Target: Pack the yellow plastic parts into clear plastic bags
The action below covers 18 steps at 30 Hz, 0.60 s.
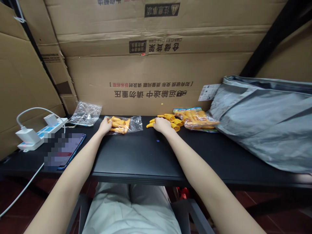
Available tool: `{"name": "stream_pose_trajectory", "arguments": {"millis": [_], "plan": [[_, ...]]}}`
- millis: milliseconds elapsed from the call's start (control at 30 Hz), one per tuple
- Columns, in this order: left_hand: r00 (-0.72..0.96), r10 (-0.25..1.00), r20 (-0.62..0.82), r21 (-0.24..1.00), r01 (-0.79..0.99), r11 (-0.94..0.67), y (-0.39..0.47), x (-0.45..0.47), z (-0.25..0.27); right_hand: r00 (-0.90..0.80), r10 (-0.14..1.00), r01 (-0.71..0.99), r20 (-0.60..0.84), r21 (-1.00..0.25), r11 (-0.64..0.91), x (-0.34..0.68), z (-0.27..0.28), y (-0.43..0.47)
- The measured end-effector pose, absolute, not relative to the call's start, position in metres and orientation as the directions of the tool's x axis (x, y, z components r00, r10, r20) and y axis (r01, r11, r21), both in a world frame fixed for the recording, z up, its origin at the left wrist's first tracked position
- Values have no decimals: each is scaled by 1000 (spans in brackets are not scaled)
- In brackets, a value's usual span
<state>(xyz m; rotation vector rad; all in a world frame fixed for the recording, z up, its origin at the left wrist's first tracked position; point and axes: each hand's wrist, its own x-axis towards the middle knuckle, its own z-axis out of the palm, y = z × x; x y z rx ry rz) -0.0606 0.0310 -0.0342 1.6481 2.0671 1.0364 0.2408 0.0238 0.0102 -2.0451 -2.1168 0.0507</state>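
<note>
My left hand [105,126] is closed on the left end of a clear plastic bag [136,123], which lies on the black table. Inside the bag are several orange-yellow hollow finger-shaped pieces [119,123]. Farther right, my right hand [162,124] is over a small pile of loose yellow finger-shaped pieces [177,123] with open round ends. Its fingers curl down around a piece whose pointed tip [150,124] sticks out on the left. The fingertips of that hand are partly hidden.
A filled packet [198,119] of similar pieces lies right of the pile, beside a large grey bag [265,126]. At left are a crumpled clear wrapper [85,113], a power strip [45,131] with chargers and cables, and a phone [70,149]. A cardboard wall [151,71] stands behind.
</note>
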Motion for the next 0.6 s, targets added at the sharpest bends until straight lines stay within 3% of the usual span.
{"name": "stream_pose_trajectory", "arguments": {"millis": [167, 367, 600], "plan": [[-320, 926, 201, 694, 713, 96, 30, -63, -32, -188, 978, 925, 90, -318, 207, 241, 2, 32], [-321, 923, 212, 719, 691, 75, 33, -65, -36, -452, 891, 877, 37, -164, 452, 246, -5, 33], [-311, 926, 213, 704, 706, 76, 34, -66, -37, -550, 834, 795, 35, -283, 536, 247, -5, 33]]}}
